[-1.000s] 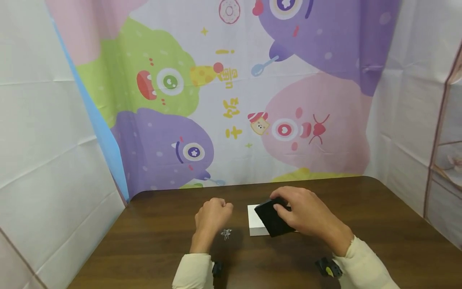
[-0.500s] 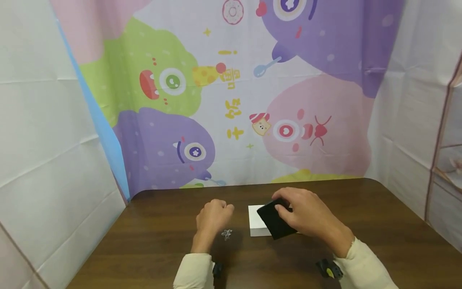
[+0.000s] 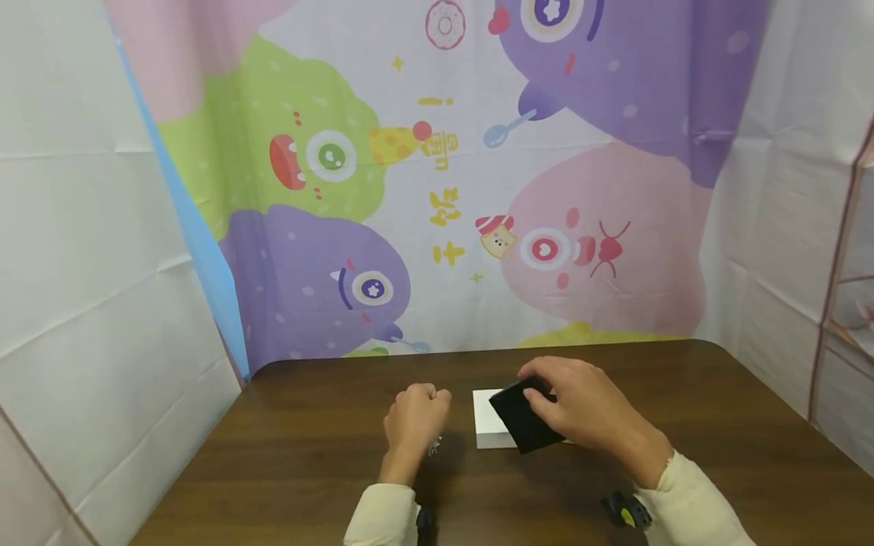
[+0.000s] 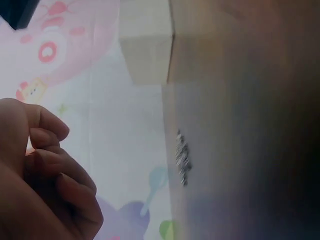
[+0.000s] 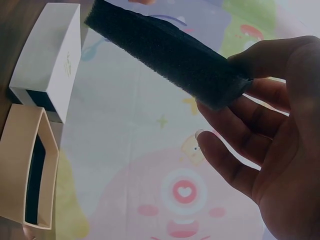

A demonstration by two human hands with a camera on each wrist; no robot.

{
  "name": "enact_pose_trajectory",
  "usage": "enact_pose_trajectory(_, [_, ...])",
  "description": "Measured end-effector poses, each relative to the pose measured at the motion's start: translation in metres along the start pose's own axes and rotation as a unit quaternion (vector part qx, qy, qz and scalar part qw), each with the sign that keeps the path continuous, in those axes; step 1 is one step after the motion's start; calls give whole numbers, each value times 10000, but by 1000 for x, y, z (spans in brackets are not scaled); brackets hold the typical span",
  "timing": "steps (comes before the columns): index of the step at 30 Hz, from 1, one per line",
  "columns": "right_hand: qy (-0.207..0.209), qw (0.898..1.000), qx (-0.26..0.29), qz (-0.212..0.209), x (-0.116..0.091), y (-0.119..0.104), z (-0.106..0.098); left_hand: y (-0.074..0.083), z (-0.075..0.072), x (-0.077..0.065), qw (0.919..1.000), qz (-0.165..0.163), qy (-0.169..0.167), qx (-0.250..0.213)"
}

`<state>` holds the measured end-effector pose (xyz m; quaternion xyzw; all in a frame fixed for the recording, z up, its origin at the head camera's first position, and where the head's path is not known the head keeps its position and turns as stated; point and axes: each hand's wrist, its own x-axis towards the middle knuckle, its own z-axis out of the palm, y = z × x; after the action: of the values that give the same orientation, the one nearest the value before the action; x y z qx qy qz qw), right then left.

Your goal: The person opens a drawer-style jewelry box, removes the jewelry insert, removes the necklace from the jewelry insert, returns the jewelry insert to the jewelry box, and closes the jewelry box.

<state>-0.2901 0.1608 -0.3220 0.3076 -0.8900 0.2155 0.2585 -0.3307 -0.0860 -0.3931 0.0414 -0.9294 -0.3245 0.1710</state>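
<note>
My right hand [image 3: 576,398] pinches a flat black foam pad [image 3: 526,421] by one edge, thumb on the near face. The pad is tilted above the table, in front of a white box [image 3: 488,436]. Its rough, spongy side shows in the right wrist view, where the foam [image 5: 165,55] spans the top. My left hand [image 3: 415,417] hovers to the left with curled fingers; in the left wrist view nothing shows between the fingers [image 4: 75,190]. Just under it on the table lies a small silvery cluster [image 4: 183,159], too blurred to name, partly covered by the hand in the head view.
Beside the white box stands a beige open-sided box part [image 5: 17,160] with a dark inside, mostly hidden in the head view. Both are on the brown wooden table [image 3: 307,440]. A cartoon-print cloth [image 3: 451,303] hangs behind the table, with pale cloths at both sides.
My left hand has shifted slightly right and now overlaps the silvery cluster. The foam pad has turned a little in my right hand, which otherwise stays nearly still.
</note>
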Motion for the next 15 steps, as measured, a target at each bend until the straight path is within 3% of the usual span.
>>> enact_pose_trajectory(6, [-42,10000,59,21,-2,3,5,3,7,-6,9998,6,215,-2])
enact_pose_trajectory(15, [-44,9998,-45,211,-2,8,2,7,10,-4,9981,16,456,-415])
